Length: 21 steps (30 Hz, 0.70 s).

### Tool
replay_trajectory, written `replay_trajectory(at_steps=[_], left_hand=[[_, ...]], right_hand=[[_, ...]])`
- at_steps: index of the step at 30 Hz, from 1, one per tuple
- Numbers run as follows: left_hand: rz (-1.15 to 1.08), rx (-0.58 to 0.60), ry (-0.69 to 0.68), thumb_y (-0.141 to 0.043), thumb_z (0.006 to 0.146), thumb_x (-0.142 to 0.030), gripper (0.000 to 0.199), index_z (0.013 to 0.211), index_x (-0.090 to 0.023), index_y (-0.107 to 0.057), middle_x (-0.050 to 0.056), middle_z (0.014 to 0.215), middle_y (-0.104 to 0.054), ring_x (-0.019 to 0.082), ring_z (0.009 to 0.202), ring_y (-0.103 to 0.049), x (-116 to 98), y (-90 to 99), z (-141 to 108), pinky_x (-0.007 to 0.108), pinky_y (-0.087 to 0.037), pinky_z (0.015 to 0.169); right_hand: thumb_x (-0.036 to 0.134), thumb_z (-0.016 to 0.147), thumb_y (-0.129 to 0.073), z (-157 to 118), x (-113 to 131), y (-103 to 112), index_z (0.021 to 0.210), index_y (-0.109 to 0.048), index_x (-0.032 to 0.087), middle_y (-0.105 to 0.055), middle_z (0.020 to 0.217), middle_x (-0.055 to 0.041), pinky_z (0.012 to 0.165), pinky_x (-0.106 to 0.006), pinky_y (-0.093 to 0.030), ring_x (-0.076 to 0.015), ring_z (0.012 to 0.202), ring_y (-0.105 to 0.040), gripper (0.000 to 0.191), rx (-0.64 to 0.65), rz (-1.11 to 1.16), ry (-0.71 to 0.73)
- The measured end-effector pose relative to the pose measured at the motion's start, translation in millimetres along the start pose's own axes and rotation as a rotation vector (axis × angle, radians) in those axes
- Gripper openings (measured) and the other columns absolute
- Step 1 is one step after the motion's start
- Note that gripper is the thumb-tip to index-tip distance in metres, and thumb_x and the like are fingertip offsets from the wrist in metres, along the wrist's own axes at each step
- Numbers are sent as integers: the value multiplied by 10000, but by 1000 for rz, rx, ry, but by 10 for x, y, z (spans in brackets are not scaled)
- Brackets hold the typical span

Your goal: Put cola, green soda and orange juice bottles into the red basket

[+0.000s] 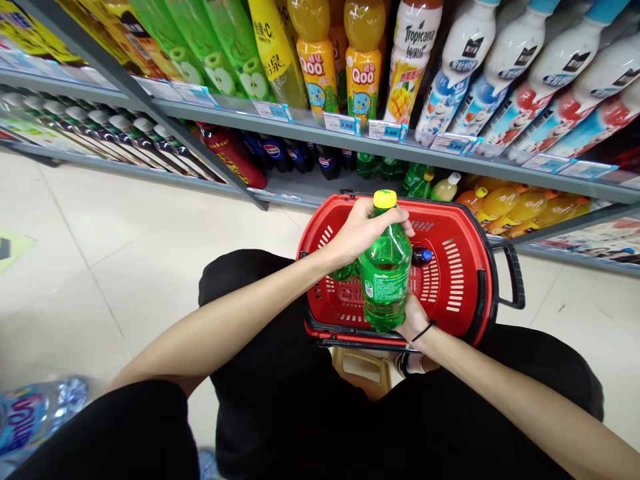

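Observation:
A green Sprite bottle (386,273) with a yellow cap stands almost upright between my hands, above a red shopping basket (467,240). My left hand (369,228) wraps round its shoulder just under the cap. Behind its lower end, my right hand (413,317) supports it near the base, with its fingers mostly hidden by the bottle. In the basket lie a dark bottle with a blue cap (424,255) and, partly covered by my left wrist, something green and shiny like another bottle (345,273).
A grey shelf (300,127) of drinks runs across the front. Pepsi bottles (327,162) and orange drinks (505,203) stand on its lower level. The basket's black handle (515,277) sticks out right. A beige stool (363,370) is below, and large water bottles (40,413) are at lower left.

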<state>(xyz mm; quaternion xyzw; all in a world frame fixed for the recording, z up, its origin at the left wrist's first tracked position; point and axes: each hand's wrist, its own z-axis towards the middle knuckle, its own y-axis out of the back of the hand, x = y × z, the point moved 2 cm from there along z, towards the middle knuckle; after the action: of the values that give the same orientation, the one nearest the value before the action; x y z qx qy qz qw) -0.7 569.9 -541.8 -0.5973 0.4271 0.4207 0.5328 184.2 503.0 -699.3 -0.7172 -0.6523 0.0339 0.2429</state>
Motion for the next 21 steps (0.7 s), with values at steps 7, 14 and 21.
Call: replay_trajectory(at_steps=[7,14,21], left_hand=[[0,2,0,-788,849,-371,268,740,-142,-701,66,764,-771,153,672,-700,-4,-2,-14,288,-558,681],[13,4,-7,-783,855,-392,283,743,-148,-694,67,772,-778,156,684,-705,-1,0,-17,298,-567,714],[24,12,-9,-773,862,-386,272,746,-151,-697,73,788,-782,158,693,-705,4,11,-20,304,-572,730]], right_hand=[[451,1075,-400,-25,9,-38,830,-710,195,-784,797,-84,878,-411,-640,-248,915,-774,471,-28,1,21],[471,1080,-383,-25,8,-58,810,-687,206,-765,752,-80,868,-410,-641,-250,928,-773,486,-18,0,22],[423,1081,-389,-74,28,-96,818,-697,193,-779,790,-86,891,-403,-633,-249,943,-772,466,-40,7,18]])
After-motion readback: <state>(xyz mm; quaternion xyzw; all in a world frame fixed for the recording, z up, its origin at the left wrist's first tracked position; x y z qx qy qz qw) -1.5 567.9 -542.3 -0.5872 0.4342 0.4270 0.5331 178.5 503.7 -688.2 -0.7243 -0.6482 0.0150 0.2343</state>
